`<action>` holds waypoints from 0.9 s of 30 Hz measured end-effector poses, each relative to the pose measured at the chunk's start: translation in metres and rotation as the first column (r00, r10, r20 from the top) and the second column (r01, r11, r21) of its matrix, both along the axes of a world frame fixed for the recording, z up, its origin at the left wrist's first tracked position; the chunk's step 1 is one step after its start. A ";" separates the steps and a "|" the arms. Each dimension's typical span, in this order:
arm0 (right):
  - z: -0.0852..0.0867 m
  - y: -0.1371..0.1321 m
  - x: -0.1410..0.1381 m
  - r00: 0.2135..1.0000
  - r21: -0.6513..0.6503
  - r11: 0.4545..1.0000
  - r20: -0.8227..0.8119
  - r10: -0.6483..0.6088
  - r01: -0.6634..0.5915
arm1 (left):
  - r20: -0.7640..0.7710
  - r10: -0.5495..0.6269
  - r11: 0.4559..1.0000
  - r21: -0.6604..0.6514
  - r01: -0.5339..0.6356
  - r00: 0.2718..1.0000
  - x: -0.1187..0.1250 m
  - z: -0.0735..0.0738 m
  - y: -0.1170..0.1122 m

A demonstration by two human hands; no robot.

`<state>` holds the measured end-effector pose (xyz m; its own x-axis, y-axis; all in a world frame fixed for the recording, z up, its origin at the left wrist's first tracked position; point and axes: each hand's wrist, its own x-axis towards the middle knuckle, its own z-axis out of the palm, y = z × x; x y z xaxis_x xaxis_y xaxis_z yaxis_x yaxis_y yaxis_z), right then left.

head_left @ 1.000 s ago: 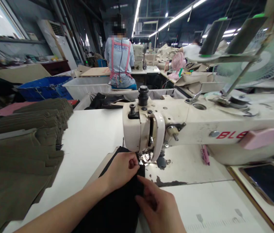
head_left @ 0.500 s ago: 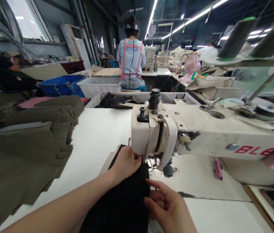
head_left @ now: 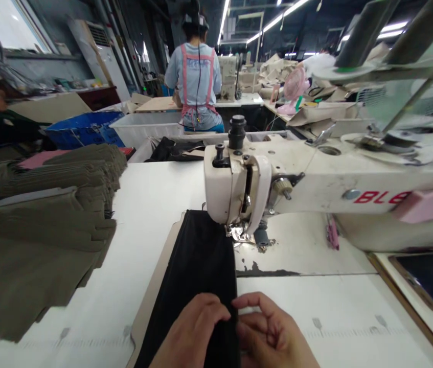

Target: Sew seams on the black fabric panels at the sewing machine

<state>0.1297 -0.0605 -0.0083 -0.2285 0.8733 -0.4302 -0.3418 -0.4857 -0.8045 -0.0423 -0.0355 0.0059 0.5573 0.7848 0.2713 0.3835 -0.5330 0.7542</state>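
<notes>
A long strip of black fabric (head_left: 201, 260) lies on the white sewing table (head_left: 151, 204), running from under the presser foot (head_left: 241, 234) of a cream sewing machine (head_left: 316, 189) toward me. My left hand (head_left: 191, 335) rests on the near end of the strip with its fingers curled, pinching the right edge. My right hand (head_left: 273, 335) meets it from the right, thumb and fingers pinched on the same edge. Both hands are at the bottom of the view, well short of the needle.
A tall stack of olive fabric pieces (head_left: 36, 220) fills the table's left side. A pink clip (head_left: 331, 232) lies under the machine arm. A dark screen (head_left: 431, 278) sits at the right. A person in a pink-strapped apron (head_left: 197, 82) works at the station ahead.
Both hands have drawn back from the presser foot toward me along the black strip, and they now pinch its near right edge. The camera has tilted slightly.
</notes>
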 end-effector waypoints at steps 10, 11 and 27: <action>0.016 -0.004 0.000 0.819 0.390 0.903 0.568 -0.080 -0.182 | 0.031 0.138 0.967 -0.218 -0.128 0.990 -0.010 0.009 -0.009; 0.016 -0.005 -0.002 0.838 0.376 0.916 0.537 -0.095 -0.137 | 0.038 0.145 0.978 -0.158 -0.137 0.989 -0.009 0.012 -0.009; 0.008 -0.038 -0.015 0.997 0.014 1.000 0.080 0.010 -0.011 | -0.119 -0.042 0.776 0.621 0.108 0.992 -0.003 0.015 -0.027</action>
